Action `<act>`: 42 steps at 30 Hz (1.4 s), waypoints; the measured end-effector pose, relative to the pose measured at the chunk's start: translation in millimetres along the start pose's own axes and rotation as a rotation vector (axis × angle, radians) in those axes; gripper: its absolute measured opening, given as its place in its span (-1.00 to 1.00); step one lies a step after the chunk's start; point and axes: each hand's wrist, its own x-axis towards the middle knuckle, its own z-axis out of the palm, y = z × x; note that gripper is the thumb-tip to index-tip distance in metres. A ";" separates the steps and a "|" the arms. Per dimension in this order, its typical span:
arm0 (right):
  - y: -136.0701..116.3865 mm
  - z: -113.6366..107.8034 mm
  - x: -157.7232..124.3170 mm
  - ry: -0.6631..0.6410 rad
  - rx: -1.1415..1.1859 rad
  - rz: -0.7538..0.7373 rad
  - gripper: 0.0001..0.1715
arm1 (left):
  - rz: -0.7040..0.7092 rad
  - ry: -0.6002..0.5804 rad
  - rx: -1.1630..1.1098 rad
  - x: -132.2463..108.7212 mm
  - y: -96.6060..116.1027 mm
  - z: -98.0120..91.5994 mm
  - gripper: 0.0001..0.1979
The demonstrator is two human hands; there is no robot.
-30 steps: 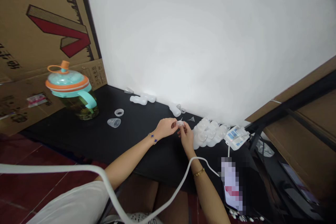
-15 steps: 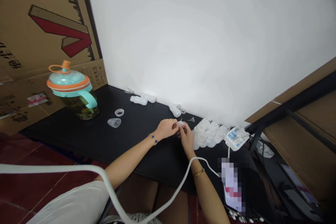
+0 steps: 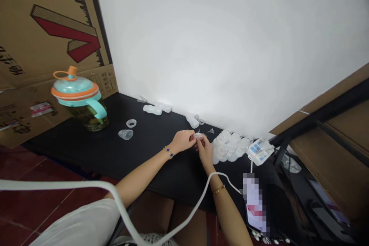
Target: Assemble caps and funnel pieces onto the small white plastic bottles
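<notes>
Both hands meet over the black table [image 3: 95, 150], pinching one small clear plastic part [image 3: 198, 136] between their fingertips. My left hand [image 3: 183, 140] grips it from the left and my right hand [image 3: 205, 149] from the right, fingers curled. Just right of the hands stands a cluster of several small clear bottles [image 3: 229, 145]. More clear bottles [image 3: 157, 108] and a further bottle [image 3: 192, 121] lie along the white wall. A clear cap [image 3: 125, 134] and a white ring [image 3: 131, 123] lie further left on the table.
A teal and orange lidded jug [image 3: 81, 99] stands at the table's left end, before a large cardboard box [image 3: 43, 38]. A white power strip [image 3: 260, 150] lies right of the bottles. A white cable [image 3: 121, 203] loops across my lap. A dark rack [image 3: 317, 184] stands at the right.
Hardly anything differs; both hands stay pinched on the small clear part at the same spot, with only slight finger shifts.
</notes>
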 end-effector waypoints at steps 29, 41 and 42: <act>-3.1 -0.1 -1.7 -0.003 -0.018 -0.022 -0.46 | -0.002 0.009 0.109 -0.9 3.9 0.7 -0.77; -4.9 -0.6 -3.1 0.013 -0.087 -0.046 -0.46 | -0.017 0.006 0.082 -1.7 5.2 0.6 -0.75; -5.0 -0.6 -3.1 0.015 -0.089 -0.044 -0.45 | -0.019 0.001 0.074 -1.6 5.3 0.7 -0.75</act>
